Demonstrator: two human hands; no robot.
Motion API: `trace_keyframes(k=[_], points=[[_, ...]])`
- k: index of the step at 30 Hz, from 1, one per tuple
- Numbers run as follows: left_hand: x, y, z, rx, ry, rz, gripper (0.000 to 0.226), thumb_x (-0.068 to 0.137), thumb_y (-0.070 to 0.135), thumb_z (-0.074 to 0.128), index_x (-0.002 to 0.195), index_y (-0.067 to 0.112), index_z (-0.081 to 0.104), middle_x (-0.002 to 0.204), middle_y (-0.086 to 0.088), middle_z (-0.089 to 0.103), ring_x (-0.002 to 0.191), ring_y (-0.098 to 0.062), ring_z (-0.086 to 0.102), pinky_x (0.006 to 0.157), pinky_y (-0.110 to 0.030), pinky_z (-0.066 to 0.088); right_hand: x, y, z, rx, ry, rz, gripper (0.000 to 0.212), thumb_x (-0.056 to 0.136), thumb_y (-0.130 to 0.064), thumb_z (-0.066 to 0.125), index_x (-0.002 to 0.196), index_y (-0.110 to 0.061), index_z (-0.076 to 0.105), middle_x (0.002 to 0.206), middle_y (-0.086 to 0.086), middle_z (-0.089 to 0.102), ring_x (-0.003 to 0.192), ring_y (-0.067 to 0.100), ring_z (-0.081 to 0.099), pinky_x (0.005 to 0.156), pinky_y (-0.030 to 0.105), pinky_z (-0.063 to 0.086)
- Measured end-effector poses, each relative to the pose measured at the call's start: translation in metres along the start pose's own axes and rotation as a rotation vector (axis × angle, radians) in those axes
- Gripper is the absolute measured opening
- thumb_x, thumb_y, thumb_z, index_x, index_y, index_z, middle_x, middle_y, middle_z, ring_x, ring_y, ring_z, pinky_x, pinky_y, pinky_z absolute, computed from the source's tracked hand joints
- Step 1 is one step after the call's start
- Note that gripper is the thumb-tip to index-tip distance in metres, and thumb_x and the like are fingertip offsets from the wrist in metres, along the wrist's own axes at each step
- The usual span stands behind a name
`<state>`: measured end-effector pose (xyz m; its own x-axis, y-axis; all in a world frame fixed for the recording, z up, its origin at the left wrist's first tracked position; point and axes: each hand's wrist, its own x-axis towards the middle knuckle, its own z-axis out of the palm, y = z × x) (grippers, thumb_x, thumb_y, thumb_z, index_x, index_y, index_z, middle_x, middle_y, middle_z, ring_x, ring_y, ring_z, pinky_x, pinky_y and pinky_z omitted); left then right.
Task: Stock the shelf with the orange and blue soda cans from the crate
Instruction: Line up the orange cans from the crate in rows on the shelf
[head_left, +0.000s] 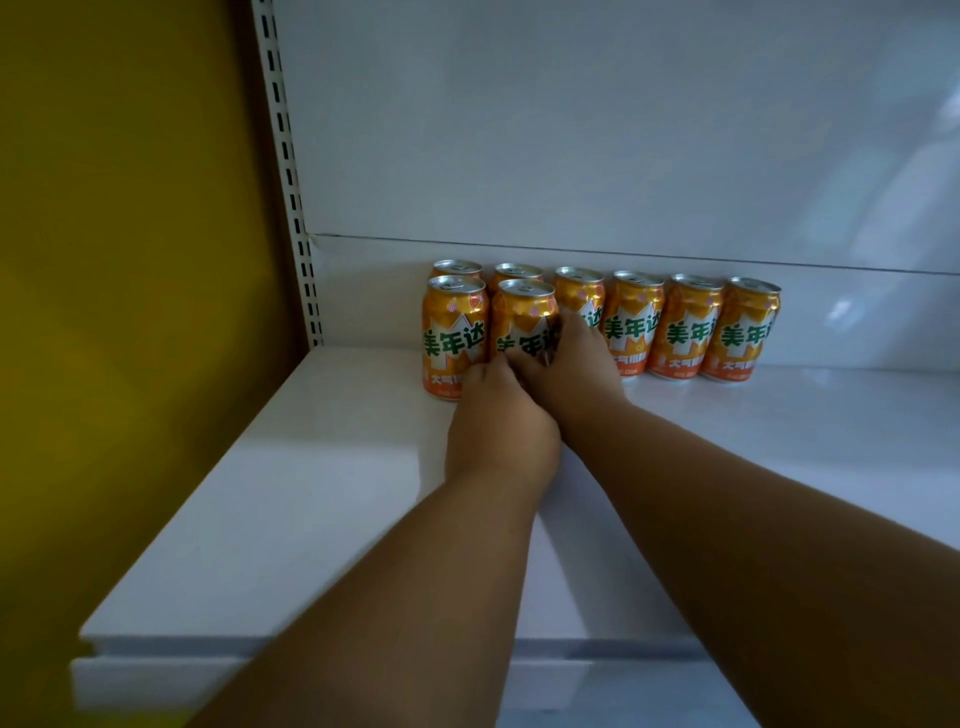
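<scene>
Several orange soda cans stand upright on the white shelf (322, 467). A back row (688, 327) runs along the rear panel, and two more cans stand in front of it at the left end. Both my hands are on the right one of these front cans (522, 317). My left hand (501, 421) grips its lower part from the front. My right hand (569, 366) curls round its right side, the thumb across the label. The other front can (453, 338) stands touching it on the left. No blue can or crate is in view.
The shelf's slotted upright post (291, 171) rises at the left, with a yellow wall (119, 286) beyond it. A white back panel (597, 130) closes the rear. Bare shelf surface lies in front of and to the right of the cans.
</scene>
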<state>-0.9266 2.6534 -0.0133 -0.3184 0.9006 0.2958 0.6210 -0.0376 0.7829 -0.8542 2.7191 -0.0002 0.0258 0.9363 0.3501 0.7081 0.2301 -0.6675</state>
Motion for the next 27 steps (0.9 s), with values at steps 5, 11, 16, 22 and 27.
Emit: trace_keyframes(k=[5,11,16,22,27], points=[[-0.001,0.001,0.000,-0.006,0.012,-0.001,0.037,0.095,0.013,0.050,0.131,0.016,0.051,0.131,-0.007,0.050,0.116,-0.028,0.054,0.094,-0.035,0.045,-0.009,0.000,-0.003,0.089,-0.002,0.086,0.063,0.081,-0.049,0.075,0.126,-0.013,0.051,0.126,0.008,0.053,0.104,0.024,0.057,0.084,0.034,0.048],[-0.022,0.028,-0.023,0.040,0.177,0.137,0.046,0.094,0.010,0.051,0.139,0.014,0.046,0.136,-0.012,0.048,0.122,-0.030,0.049,0.098,-0.041,0.042,-0.064,-0.011,-0.056,-0.042,0.126,-0.067,0.075,0.083,-0.043,0.075,0.142,-0.015,0.039,0.138,0.009,0.042,0.126,0.027,0.044,0.098,0.033,0.038],[-0.077,0.077,-0.044,0.132,0.319,0.406,0.038,0.080,0.005,0.061,0.118,0.004,0.059,0.114,-0.017,0.060,0.104,-0.036,0.058,0.085,-0.042,0.048,-0.116,-0.029,-0.126,-0.123,0.340,-0.255,0.061,0.076,-0.024,0.077,0.130,-0.013,0.051,0.130,0.011,0.049,0.118,0.032,0.049,0.095,0.044,0.045],[-0.156,0.133,-0.059,0.143,0.283,0.693,0.037,0.080,0.019,0.051,0.114,0.005,0.057,0.110,-0.017,0.059,0.097,-0.035,0.058,0.083,-0.043,0.050,-0.195,-0.027,-0.212,-0.252,0.563,-0.399,0.052,0.073,-0.032,0.058,0.122,-0.019,0.046,0.124,0.013,0.054,0.111,0.032,0.050,0.086,0.048,0.046],[-0.222,0.178,-0.043,0.087,0.215,0.853,0.037,0.084,0.019,0.044,0.116,0.005,0.055,0.113,-0.018,0.057,0.102,-0.035,0.054,0.087,-0.044,0.048,-0.260,0.002,-0.279,-0.386,0.680,-0.411,0.046,0.080,-0.031,0.050,0.123,-0.015,0.044,0.124,0.017,0.056,0.112,0.034,0.047,0.090,0.048,0.040]])
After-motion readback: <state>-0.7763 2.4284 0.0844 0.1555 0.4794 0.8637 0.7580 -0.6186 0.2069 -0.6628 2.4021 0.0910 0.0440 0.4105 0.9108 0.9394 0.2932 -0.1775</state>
